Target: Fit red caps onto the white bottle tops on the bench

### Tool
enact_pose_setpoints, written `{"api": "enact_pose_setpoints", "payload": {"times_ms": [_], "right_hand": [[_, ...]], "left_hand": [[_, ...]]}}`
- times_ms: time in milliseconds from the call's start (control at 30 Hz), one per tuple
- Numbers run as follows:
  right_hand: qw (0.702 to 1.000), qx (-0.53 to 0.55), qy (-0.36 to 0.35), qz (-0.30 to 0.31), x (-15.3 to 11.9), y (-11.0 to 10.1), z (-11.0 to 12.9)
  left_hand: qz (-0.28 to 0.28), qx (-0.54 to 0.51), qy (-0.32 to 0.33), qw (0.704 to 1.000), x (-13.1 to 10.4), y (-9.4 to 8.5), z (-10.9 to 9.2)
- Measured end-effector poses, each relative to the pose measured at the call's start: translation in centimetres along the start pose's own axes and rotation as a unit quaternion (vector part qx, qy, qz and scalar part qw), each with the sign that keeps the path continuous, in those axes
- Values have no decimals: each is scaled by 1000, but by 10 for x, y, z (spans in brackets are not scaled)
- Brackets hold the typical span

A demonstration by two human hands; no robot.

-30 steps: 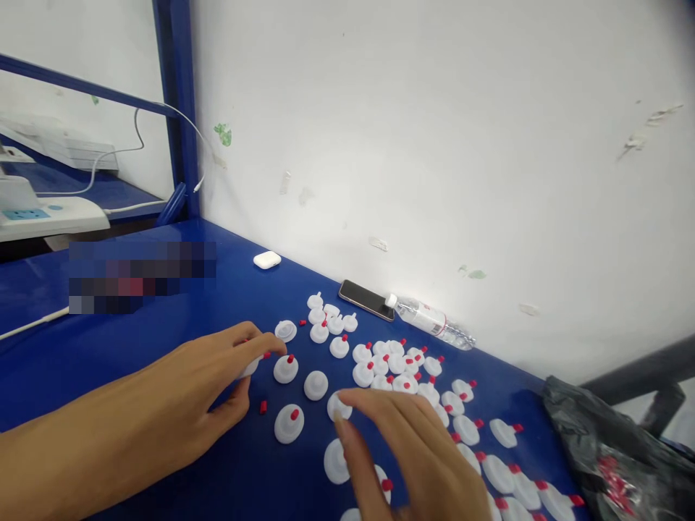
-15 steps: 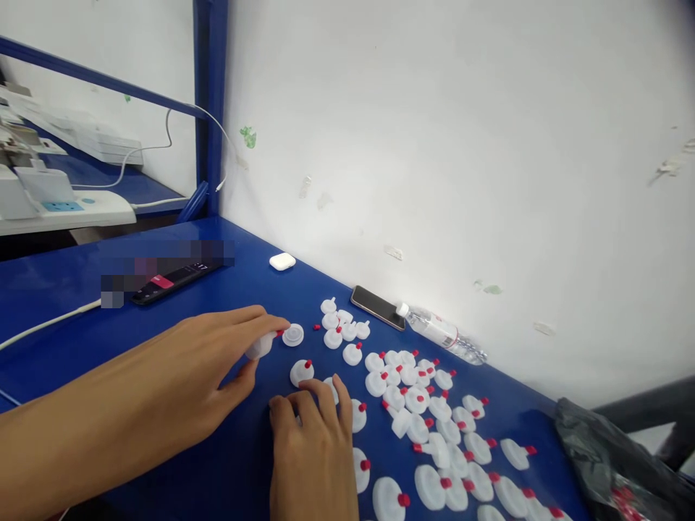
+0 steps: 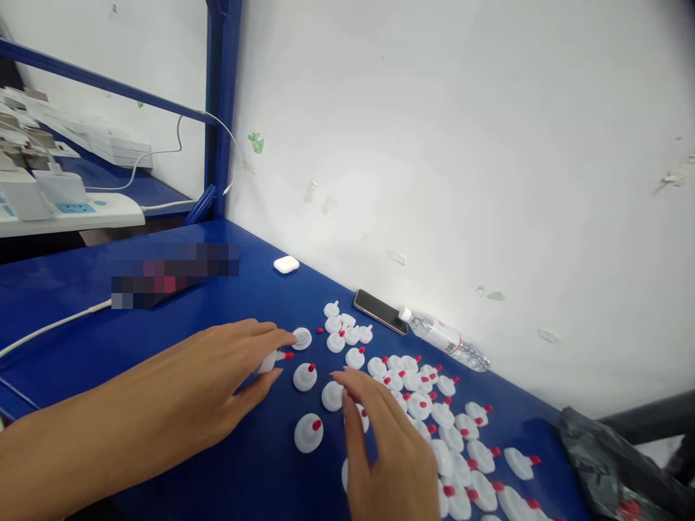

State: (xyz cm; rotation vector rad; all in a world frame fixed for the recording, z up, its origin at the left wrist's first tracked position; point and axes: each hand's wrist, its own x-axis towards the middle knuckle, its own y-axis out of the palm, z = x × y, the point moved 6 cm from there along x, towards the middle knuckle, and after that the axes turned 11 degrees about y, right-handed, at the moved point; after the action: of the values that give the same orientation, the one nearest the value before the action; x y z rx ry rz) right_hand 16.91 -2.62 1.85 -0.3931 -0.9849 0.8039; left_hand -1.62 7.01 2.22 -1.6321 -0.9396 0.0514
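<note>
Left hand: the left hand [image 3: 220,376] holds a white cap [image 3: 267,362] between thumb and fingers, its red tip pointing right.
Right hand: the right hand [image 3: 391,441] has thumb and forefinger a narrow gap apart at the right edge of a plain cap [image 3: 331,396]; whether they touch it, I cannot tell.
Between the hands: two red-tipped caps [image 3: 308,435] stand on the blue table [image 3: 217,481], one nearer than the other.
Past the left fingers: an open cap [image 3: 302,339], with a loose red tip [image 3: 319,331] to its right.
Right side: a crowd of caps [image 3: 420,405], most with red tips, spreads towards the near right; a dark bag [image 3: 608,456] lies beyond them.
Along the wall: a white case [image 3: 286,265], a phone [image 3: 380,312] and a clear bottle [image 3: 445,339] on its side, left to right.
</note>
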Motion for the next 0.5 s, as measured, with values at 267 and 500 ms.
{"api": "enact_pose_setpoints", "payload": {"times_ms": [267, 500], "right_hand": [[992, -115, -59, -6, 10, -1, -15], [978, -170, -83, 83, 3, 24, -23]], "left_hand": [[80, -44, -40, 995, -7, 29, 8], [126, -133, -43, 982, 8, 32, -5]]}}
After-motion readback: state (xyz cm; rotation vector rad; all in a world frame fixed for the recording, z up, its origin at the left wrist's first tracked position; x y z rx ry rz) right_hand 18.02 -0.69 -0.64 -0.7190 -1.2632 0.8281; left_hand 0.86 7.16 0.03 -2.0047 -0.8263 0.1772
